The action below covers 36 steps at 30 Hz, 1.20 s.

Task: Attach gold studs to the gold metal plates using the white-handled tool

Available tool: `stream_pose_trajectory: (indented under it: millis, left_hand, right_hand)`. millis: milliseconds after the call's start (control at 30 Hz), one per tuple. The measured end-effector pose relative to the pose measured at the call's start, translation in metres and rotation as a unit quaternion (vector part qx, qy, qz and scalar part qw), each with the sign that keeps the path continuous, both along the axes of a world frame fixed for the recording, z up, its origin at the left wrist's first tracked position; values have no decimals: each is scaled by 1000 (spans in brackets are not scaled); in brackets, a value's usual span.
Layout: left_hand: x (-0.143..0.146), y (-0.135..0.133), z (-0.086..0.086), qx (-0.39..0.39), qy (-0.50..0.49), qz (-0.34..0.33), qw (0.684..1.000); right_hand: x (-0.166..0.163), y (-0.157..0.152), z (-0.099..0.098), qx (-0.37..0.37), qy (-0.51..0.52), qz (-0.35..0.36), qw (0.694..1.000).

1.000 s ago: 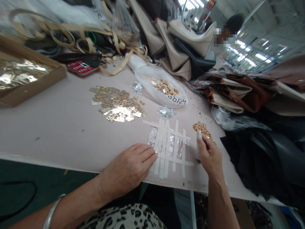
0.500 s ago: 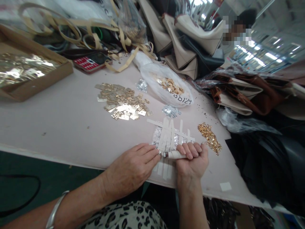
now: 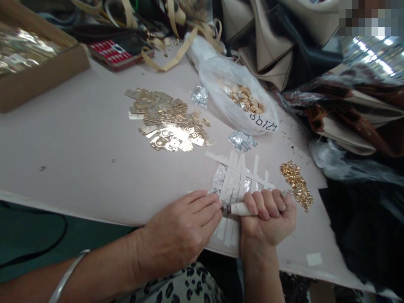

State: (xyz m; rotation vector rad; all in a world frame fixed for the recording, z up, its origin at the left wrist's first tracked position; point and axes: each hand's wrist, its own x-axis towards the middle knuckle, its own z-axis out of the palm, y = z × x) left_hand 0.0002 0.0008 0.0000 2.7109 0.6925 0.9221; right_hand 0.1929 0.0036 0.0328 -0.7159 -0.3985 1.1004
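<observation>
My right hand (image 3: pixel 268 214) is closed in a fist round a white-handled tool (image 3: pixel 237 208) whose dark tip points left. That tip meets the fingertips of my left hand (image 3: pixel 186 227), which lies flat on the table with fingers together, pressing something small I cannot make out. Both hands sit at the near edge of a lattice of white tape strips (image 3: pixel 238 176) stuck over silver pieces. A small heap of gold studs (image 3: pixel 296 185) lies to the right of my right hand.
A pile of flat gold plates (image 3: pixel 167 122) lies mid-table. Behind it are a white plastic bag of gold fittings (image 3: pixel 240 99) and two small silver heaps (image 3: pixel 241 139). A cardboard box (image 3: pixel 34 71) stands far left, a red phone (image 3: pixel 116 49) behind. Leather bags (image 3: pixel 347 113) crowd the right.
My right hand moved left from beside the gold studs, turned the tool sideways in a fist and brought its tip to my left fingertips. The view tilted down and closer.
</observation>
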Motion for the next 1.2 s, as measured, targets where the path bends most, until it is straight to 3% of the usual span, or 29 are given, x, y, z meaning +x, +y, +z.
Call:
stream_pose_trajectory:
  millis: [233, 500, 667, 867, 1033, 1200]
  left_hand:
    - [0, 1, 3, -6, -19, 4, 1000]
    - [-1, 0, 2, 9, -21, 7, 1000]
    - [0, -1, 1, 20, -19, 9, 1000]
    - [1, -2, -3, 12, -26, 11, 1000]
    - [1, -2, -1, 7, -46, 12, 999]
    - [-3, -2, 3, -6, -47, 17, 999]
  right_hand:
    - [-23, -8, 17, 86, -163, 83, 979]
    - [-7, -5, 8, 78, -115, 15, 990]
    - [-12, -4, 10, 88, -144, 35, 985]
    - [-27, -9, 18, 86, -229, 101, 964]
    - [-38, -17, 17, 67, -377, 78, 920]
    - [-31, -4, 26, 81, -371, 108, 919]
